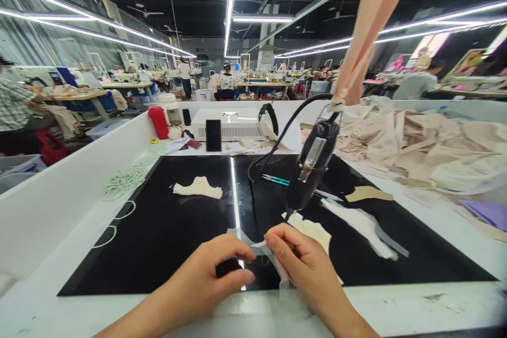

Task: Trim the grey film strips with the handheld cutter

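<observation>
Over the front of a glossy black board [150, 243], my right hand [299, 261] pinches a narrow white strip [259, 244] between thumb and fingertips. My left hand [222, 269] is just left of the strip, thumb and forefinger apart with nothing between them. A translucent strip [248, 240] runs behind the fingers; where it ends is partly hidden. Behind my right hand lies a cream fabric piece [315, 229]. A black handheld tool [312, 163] with a metal lever hangs above it, tip down, near my knuckles.
Another cream piece [199, 187] lies at the board's left; white pieces [360, 224] and a tan piece [368, 194] lie right. Teal thread snips [276, 180] lie mid-board. A phone [213, 135] stands behind. Pale green cords [129, 174] line the left; beige garments [431, 142] heap at right.
</observation>
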The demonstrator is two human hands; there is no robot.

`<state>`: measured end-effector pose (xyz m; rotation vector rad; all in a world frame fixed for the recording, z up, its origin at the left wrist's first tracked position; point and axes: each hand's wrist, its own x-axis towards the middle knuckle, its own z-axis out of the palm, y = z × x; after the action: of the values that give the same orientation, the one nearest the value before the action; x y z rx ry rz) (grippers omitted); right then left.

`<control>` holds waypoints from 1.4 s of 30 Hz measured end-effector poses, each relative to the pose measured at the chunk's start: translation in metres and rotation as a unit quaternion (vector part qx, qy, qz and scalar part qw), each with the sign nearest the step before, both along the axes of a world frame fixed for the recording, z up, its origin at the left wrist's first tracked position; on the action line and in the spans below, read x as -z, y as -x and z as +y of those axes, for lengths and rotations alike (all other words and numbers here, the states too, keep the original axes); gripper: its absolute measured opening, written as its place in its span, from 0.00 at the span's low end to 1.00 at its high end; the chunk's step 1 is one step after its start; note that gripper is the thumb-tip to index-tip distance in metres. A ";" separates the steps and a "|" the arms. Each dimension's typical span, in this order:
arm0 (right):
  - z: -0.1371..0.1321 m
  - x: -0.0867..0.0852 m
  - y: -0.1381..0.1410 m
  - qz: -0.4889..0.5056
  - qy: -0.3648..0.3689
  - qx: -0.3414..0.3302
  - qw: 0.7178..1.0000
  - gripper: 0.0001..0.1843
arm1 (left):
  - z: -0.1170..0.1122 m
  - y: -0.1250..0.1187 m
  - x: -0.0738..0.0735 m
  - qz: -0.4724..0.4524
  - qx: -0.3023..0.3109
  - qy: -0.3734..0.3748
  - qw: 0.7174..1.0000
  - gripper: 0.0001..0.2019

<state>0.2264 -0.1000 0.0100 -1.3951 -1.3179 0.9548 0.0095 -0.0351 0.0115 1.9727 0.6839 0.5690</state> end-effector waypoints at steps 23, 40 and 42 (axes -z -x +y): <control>-0.005 0.022 -0.004 0.109 0.170 -0.036 0.979 0.29 | 0.002 0.007 -0.006 -0.117 -0.174 0.276 0.938 0.22; -0.010 0.015 -0.001 0.271 0.244 -0.035 0.931 0.30 | 0.004 0.020 -0.005 -0.089 -0.197 0.294 0.931 0.26; -0.012 0.011 -0.001 0.292 0.249 -0.039 0.923 0.29 | 0.005 0.021 -0.004 -0.095 -0.196 0.309 0.926 0.27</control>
<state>0.2275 -0.1117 -0.0012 -1.2686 -0.7048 1.6893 -0.0114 -0.0299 0.0150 1.1827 1.0020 0.6712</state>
